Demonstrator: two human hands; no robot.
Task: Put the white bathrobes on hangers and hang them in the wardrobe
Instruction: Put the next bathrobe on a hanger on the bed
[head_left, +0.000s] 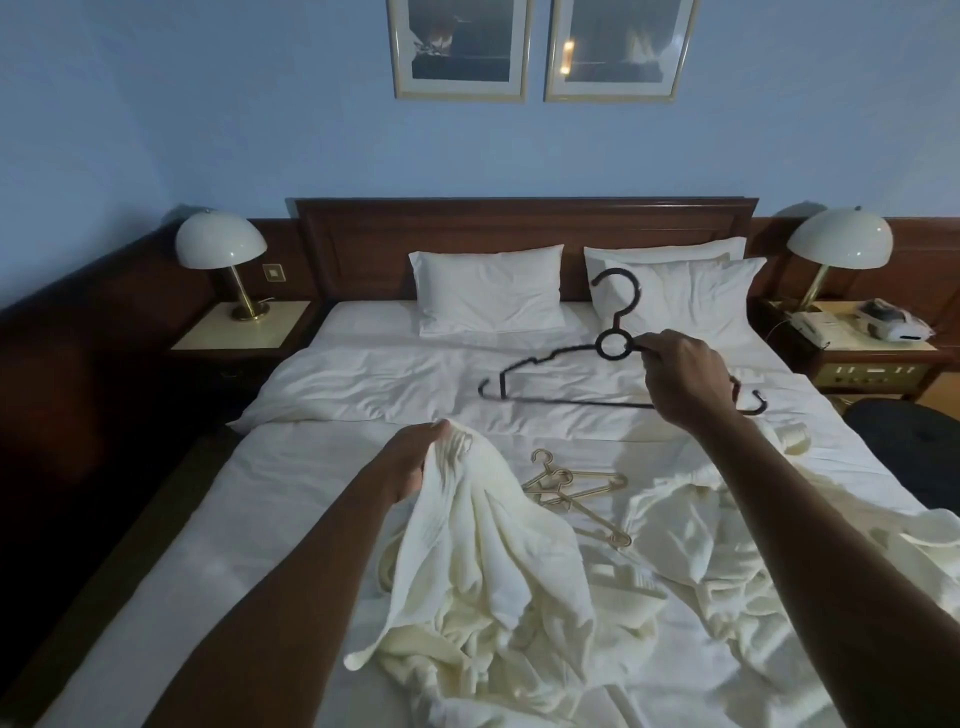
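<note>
Left hand (415, 457) bunches a fistful of a white bathrobe (483, 561), lifted off the bed (249, 519); the rest of it trails in a heap on the sheet. Right hand (685, 379) pinches a black hanger (613, 344) at the ring under its hook, held up over the duvet. The hands are well apart. The robe looks soft, floppy and fairly bulky, likely to sag and slip off the hanger arms; best taken at collar or shoulders, not mid-cloth. The hanger looks thin, stiff and light. A second bathrobe (727, 551) lies crumpled to the right, and beige hangers (571, 488) lie tangled between the two, apt to snag on cloth. Pillows (488, 288), lamps (221, 244) and a bedside phone (826, 327) sit farther off. No wardrobe in view.
</note>
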